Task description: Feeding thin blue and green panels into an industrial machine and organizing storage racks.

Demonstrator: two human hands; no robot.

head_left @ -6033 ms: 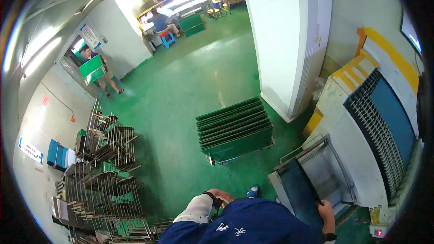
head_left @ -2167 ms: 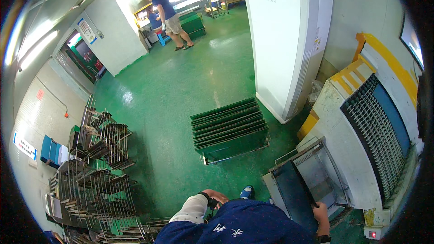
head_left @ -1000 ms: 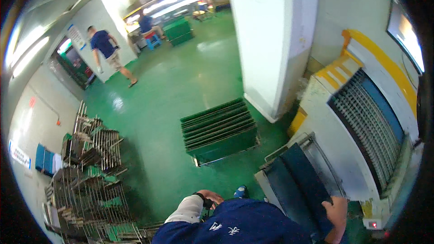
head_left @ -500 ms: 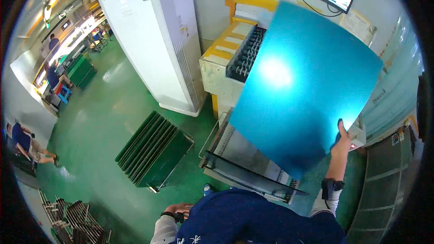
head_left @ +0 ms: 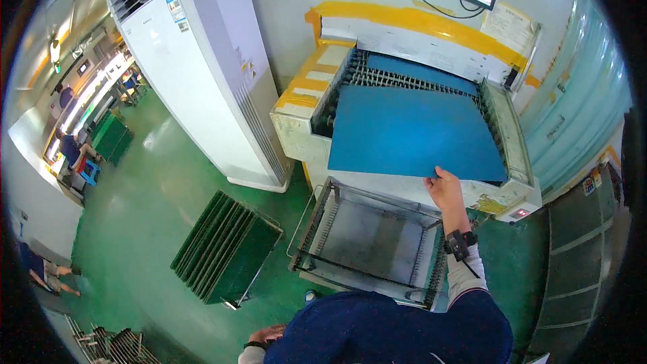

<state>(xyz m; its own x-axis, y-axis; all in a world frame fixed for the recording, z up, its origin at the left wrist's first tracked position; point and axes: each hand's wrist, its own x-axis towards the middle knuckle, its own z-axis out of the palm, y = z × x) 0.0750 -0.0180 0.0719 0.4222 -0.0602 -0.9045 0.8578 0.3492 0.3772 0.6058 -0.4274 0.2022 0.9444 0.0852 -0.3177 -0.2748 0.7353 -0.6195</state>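
The right hand [head_left: 445,192] meets the near edge of a blue panel [head_left: 411,128], right of that edge's middle; its fingers touch there, though from where I sit I cannot tell whether they grip or only press. Largest is the machine [head_left: 296,136]: the blue panel lies over its rollers [head_left: 355,67], overhanging its front edge. A tall air conditioner [head_left: 202,87] stands off the machine's left side. A metal rack [head_left: 313,224] sits just before the front edge, and green boards [head_left: 232,256] stand in a row off the rack's left side. Toward the machine's back edge lies a back panel [head_left: 424,71], partly covered.

I judge the back panel already placed and the nearer one almost so, the hand not yet away from it; I see no panel left in the rack.

The left hand [head_left: 269,332] is low beside the body, half hidden, its grasp unclear to me. The right forearm reaches forward, a dark strap [head_left: 460,245] around the wrist.
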